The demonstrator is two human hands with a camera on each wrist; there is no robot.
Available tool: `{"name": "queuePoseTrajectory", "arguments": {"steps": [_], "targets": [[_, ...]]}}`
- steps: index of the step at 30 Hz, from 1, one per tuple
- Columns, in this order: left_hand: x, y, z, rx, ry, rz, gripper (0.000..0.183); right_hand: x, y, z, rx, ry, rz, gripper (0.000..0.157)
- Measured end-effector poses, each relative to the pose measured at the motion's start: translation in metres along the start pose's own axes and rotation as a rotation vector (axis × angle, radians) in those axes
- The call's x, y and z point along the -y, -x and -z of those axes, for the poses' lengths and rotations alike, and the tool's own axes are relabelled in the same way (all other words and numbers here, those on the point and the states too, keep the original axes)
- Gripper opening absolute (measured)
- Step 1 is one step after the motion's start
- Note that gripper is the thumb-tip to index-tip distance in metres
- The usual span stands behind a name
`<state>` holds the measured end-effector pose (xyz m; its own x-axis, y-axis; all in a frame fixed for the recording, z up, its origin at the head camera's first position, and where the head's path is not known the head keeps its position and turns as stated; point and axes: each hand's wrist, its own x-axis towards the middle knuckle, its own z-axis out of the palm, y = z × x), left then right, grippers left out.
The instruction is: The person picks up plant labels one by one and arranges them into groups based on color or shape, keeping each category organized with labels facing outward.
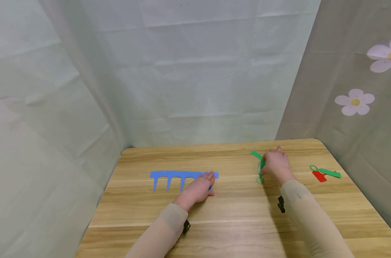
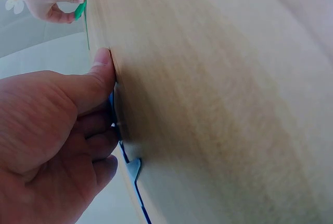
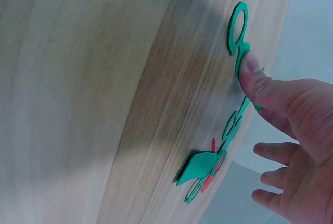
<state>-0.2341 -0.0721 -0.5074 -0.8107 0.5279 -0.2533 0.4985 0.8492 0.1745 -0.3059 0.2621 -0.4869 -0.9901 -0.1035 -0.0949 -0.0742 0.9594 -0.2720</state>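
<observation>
Several blue T-shaped plant labels [image 1: 169, 174] lie side by side in a row, their pointed stems toward me. My left hand [image 1: 198, 188] rests on the right end of that row with its fingers extended, hiding part of the labels there. Farther right, my right hand [image 1: 276, 163] pinches a flat green ring tag [image 3: 243, 52] between thumb and fingertips, low over the table. Its ring end sticks out toward me. Another green strip [image 1: 256, 154] shows just beyond the hand; where it ends is hidden by the fingers.
At the right of the wooden table [image 1: 234, 218] a green ring tag [image 1: 330, 173] lies across a red tag [image 1: 319, 176]. Pale cloth walls [image 1: 195, 89] stand along the back and both sides; the right one bears printed flowers.
</observation>
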Motion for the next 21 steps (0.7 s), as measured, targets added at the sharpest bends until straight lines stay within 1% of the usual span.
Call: {"name": "queuePoseTrajectory", "arguments": {"steps": [8, 15, 18, 21], "targets": [[-0.0008, 0.0006, 0.0009, -0.008, -0.012, 0.002, 0.071, -0.0030, -0.0017, -0.0037, -0.005, -0.004, 0.024, 0.052], [-0.0011, 0.0025, 0.0018, -0.012, 0.001, -0.001, 0.070, -0.0047, 0.0009, -0.0040, -0.008, -0.045, 0.051, 0.046], [-0.0010, 0.0027, 0.0014, -0.011, 0.004, 0.001, 0.070, -0.0042, 0.0041, -0.0015, -0.007, -0.079, 0.075, 0.037], [-0.0014, 0.0032, 0.0017, -0.012, 0.000, 0.003, 0.071, -0.0037, 0.0068, 0.0020, 0.005, -0.156, 0.112, 0.020]]}}
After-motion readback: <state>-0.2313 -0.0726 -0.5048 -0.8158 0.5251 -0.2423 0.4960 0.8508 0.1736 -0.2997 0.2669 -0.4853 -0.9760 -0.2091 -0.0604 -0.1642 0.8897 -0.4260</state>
